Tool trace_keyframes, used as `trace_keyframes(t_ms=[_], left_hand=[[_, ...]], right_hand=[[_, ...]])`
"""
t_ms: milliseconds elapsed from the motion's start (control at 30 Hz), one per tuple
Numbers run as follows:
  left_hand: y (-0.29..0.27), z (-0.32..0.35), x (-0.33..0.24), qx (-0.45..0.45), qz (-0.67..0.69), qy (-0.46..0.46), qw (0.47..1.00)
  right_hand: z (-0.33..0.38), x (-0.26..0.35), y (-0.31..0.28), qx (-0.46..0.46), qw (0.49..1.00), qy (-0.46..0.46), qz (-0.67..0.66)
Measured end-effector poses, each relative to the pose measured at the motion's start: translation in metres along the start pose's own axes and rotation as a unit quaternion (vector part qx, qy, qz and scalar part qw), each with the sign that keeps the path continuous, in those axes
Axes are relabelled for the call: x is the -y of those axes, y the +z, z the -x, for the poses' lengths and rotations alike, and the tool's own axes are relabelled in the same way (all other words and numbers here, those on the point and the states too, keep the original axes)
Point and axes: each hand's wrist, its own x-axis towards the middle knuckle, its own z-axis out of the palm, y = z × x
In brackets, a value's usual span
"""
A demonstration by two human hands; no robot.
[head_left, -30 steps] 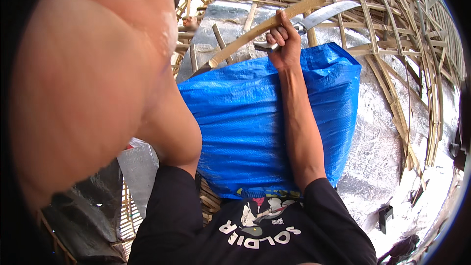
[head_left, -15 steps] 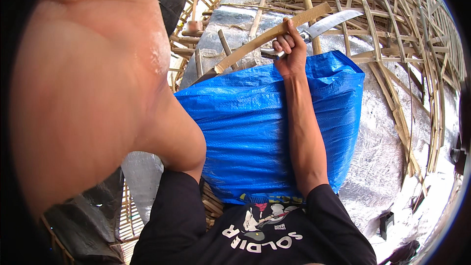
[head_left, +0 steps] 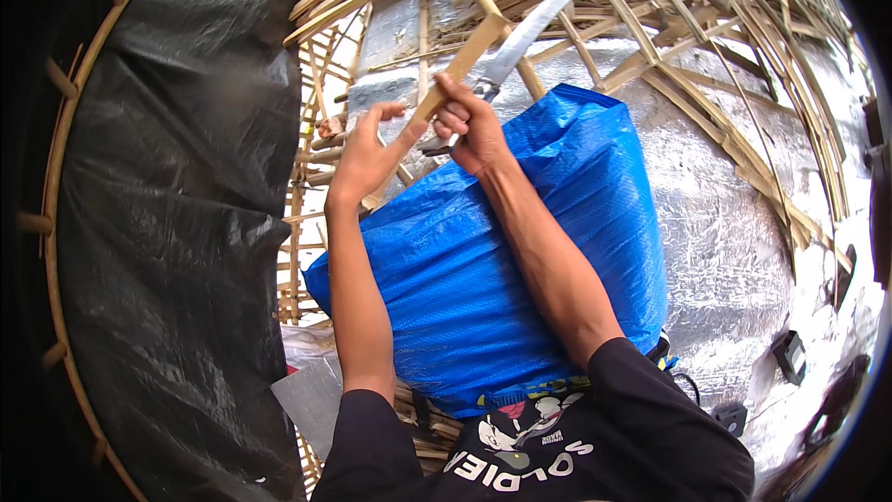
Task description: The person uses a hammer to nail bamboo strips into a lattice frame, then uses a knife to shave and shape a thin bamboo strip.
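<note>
My right hand (head_left: 472, 128) is closed around a flat split-bamboo strip (head_left: 476, 48) and the handle of a knife with a curved, shiny blade (head_left: 531, 35). Strip and blade both point up and away, side by side. My left hand (head_left: 364, 156) is beside the lower part of the strip, fingers and thumb apart; whether the thumb touches the strip I cannot tell. A blue woven plastic sheet (head_left: 502, 288) lies over my lap beneath both forearms. Behind the left hand, the strip's lower end is partly hidden.
Black plastic sheeting (head_left: 177, 223) hangs at the left along a bamboo pole. Many bamboo strips (head_left: 595, 9) lie crossed at the far side and right, over a silvery foil sheet (head_left: 715, 260). A grey flat plate (head_left: 314, 402) is near my left elbow; a small black object (head_left: 790, 356) lies at the right.
My left hand, large and near the camera before, has come down beside the strip. My right hand still holds strip and knife, now further left in view. The view has shifted.
</note>
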Motion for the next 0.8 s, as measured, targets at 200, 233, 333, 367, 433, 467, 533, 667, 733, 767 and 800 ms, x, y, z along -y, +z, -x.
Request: trace_keyframes(t_ms=[200, 233, 333, 367, 433, 467, 533, 667, 733, 767, 800], left_hand=[[0.019, -0.02, -0.015, 0.204, 0.332, -0.211, 0.897], [0.021, -0.02, -0.012, 0.204, 0.296, -0.196, 0.912], [0.015, -0.023, -0.01, 0.14, 0.179, -0.144, 0.963], [0.011, -0.022, -0.012, 0.092, 0.195, -0.16, 0.963], [0.007, -0.019, 0.004, 0.033, 0.243, -0.164, 0.956], [0.007, -0.02, 0.001, -0.026, 0.295, -0.162, 0.941], [0.01, -0.016, -0.007, -0.069, 0.292, -0.181, 0.937], [-0.003, -0.011, -0.002, -0.187, 0.286, -0.172, 0.924], [-0.008, -0.011, 0.012, -0.279, 0.401, -0.132, 0.863], [-0.014, -0.011, 0.018, -0.295, 0.418, -0.109, 0.852], [-0.014, -0.019, -0.003, -0.314, 0.454, -0.076, 0.831]], right_hand=[[0.001, 0.026, -0.008, 0.018, 1.0, 0.008, 0.004], [0.004, 0.03, -0.008, 0.013, 1.0, 0.016, -0.002], [0.007, 0.037, -0.006, -0.027, 0.999, -0.023, 0.022], [0.008, 0.041, -0.007, 0.024, 0.999, -0.027, 0.033], [0.008, 0.04, -0.005, 0.018, 0.999, -0.011, 0.038], [0.008, 0.041, -0.008, 0.011, 0.999, 0.002, 0.049], [0.009, 0.043, -0.014, 0.018, 0.998, 0.009, 0.051], [0.003, 0.034, -0.017, 0.032, 0.999, 0.035, 0.013], [0.003, 0.024, -0.015, 0.048, 0.997, 0.039, -0.039], [0.004, 0.024, -0.011, 0.05, 0.997, 0.044, -0.04], [0.003, 0.032, -0.012, 0.042, 0.998, 0.036, -0.018]])
